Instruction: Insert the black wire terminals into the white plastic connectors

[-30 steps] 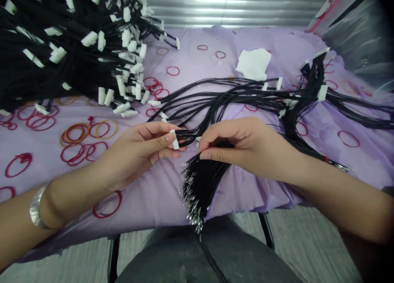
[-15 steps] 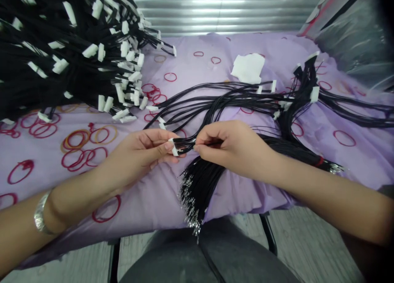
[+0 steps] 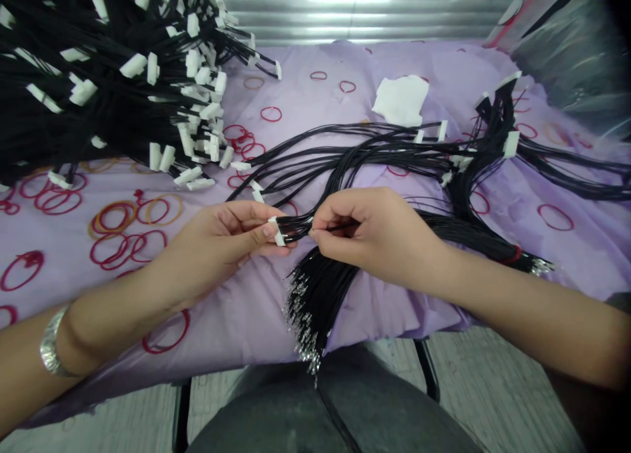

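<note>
My left hand (image 3: pixel 224 242) pinches a small white connector (image 3: pixel 275 230) between thumb and fingers. Thin black wires run out of the connector to the right. My right hand (image 3: pixel 374 233) is closed in a pinch on a black wire (image 3: pixel 300 227) right beside that connector. Under my right hand lies a thick bundle of black wires (image 3: pixel 320 295) with bare metal terminals that hang over the table's front edge. More black wires with white connectors (image 3: pixel 374 154) fan out on the cloth behind both hands.
A purple cloth (image 3: pixel 305 91) printed with red and yellow rings covers the table. A big heap of black harnesses with white connectors (image 3: pixel 98 78) fills the back left. A white scrap (image 3: pixel 401 101) lies at the back. A clear plastic bag (image 3: pixel 566 52) sits far right.
My right hand moved left from on top of the bundle and pinched a wire at the connector. The left hand stayed where it was, still holding the connector.
</note>
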The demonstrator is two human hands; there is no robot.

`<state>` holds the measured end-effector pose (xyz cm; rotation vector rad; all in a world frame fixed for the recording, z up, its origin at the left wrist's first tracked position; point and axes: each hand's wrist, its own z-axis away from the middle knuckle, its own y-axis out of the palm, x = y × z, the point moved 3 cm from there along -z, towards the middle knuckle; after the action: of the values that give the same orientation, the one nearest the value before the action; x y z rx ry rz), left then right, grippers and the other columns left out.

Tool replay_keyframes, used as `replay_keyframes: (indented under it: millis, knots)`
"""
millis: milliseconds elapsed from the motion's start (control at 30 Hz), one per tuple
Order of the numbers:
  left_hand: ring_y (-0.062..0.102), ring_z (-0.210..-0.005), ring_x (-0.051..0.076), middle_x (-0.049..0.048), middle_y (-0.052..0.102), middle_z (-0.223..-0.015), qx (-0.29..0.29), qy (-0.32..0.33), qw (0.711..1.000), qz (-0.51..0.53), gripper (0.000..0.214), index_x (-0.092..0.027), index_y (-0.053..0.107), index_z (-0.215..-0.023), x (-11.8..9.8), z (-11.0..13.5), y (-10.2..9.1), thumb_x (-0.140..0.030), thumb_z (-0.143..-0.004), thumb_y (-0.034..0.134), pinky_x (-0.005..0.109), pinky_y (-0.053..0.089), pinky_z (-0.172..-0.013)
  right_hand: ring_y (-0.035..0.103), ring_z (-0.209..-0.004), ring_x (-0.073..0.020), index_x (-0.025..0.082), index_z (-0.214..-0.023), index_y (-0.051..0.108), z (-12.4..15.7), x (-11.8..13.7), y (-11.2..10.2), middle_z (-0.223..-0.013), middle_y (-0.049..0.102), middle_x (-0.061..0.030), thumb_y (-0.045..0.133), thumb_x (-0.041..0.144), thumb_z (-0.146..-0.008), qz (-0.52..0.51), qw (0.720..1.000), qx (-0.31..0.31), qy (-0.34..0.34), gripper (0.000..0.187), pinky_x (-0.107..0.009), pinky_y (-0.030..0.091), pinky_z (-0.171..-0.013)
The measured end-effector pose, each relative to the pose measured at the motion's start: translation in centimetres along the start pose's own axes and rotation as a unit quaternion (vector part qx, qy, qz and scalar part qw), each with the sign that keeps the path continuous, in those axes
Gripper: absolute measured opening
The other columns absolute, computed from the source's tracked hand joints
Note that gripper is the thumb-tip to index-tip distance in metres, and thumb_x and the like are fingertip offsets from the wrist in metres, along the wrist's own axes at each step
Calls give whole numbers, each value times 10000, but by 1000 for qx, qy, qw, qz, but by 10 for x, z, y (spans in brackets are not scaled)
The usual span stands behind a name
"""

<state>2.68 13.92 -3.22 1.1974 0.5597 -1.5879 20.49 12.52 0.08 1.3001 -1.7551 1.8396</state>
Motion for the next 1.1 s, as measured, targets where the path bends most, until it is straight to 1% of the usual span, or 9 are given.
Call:
replay_keyframes:
  millis: [167,300,500,633,733,833,900,1000,1100]
  knots:
    - [689,-702,89,11,743,-844,3,-2,1000,-17,141,-191,708,-856,2,-1,-2,-243,-730,742,125,585,-690,485,-514,-40,131,-656,631,0,0,3,-580,582,46,573,137,-720,12,1000,-16,2,86,-174,333,-499]
    - [697,-711,91,8,742,-866,11,6,1000,-24,145,-190,699,-865,3,-1,-2,-245,-736,736,124,590,-700,462,-491,-37,132,-652,621,1,0,6,-558,569,51,564,160,-726,9,1000,-7,11,98,-174,307,-464]
    - [702,-747,99,-7,733,-845,-4,16,999,-48,118,-179,692,-854,2,0,0,-235,-753,715,141,599,-720,498,-556,-44,119,-662,634,-2,0,11,-604,594,36,563,145,-728,28,1000,-10,-5,101,-180,331,-541]
    - [697,-748,94,-6,727,-827,4,16,999,-39,108,-169,689,-852,1,1,3,-215,-756,706,135,596,-699,486,-560,-49,117,-647,624,-4,-1,16,-598,576,32,575,137,-733,39,999,-5,-16,100,-185,328,-548]
    - [682,-745,80,-18,707,-790,3,17,1000,-24,111,-156,677,-846,1,1,5,-218,-758,701,140,595,-704,493,-606,-64,115,-683,622,-2,3,11,-632,570,20,573,121,-755,63,996,-12,-60,87,-188,355,-583]
    - [660,-744,62,-36,691,-799,0,22,1000,3,122,-196,681,-855,0,0,4,-246,-749,712,139,593,-726,512,-771,-121,110,-799,646,5,11,0,-811,581,-48,551,158,-821,148,976,-39,-157,108,-235,399,-685]
    - [646,-763,59,-51,691,-825,0,20,999,33,112,-247,692,-835,1,-1,2,-252,-731,732,132,584,-754,500,-812,-152,120,-826,658,8,12,-4,-885,563,-75,539,196,-853,205,957,-13,-206,144,-278,409,-713]
    - [629,-771,72,-66,684,-830,-4,10,998,62,105,-288,706,-774,2,-3,-1,-234,-700,757,149,575,-764,496,-774,-171,123,-785,660,10,6,-3,-865,555,-76,542,201,-859,264,936,71,-222,160,-324,425,-709]
    - [615,-755,93,-58,673,-806,-12,13,998,60,126,-301,713,-750,2,-4,-2,-253,-659,785,187,577,-755,512,-784,-176,120,-774,652,8,1,-1,-873,568,-79,540,185,-858,247,940,104,-211,154,-321,437,-703]
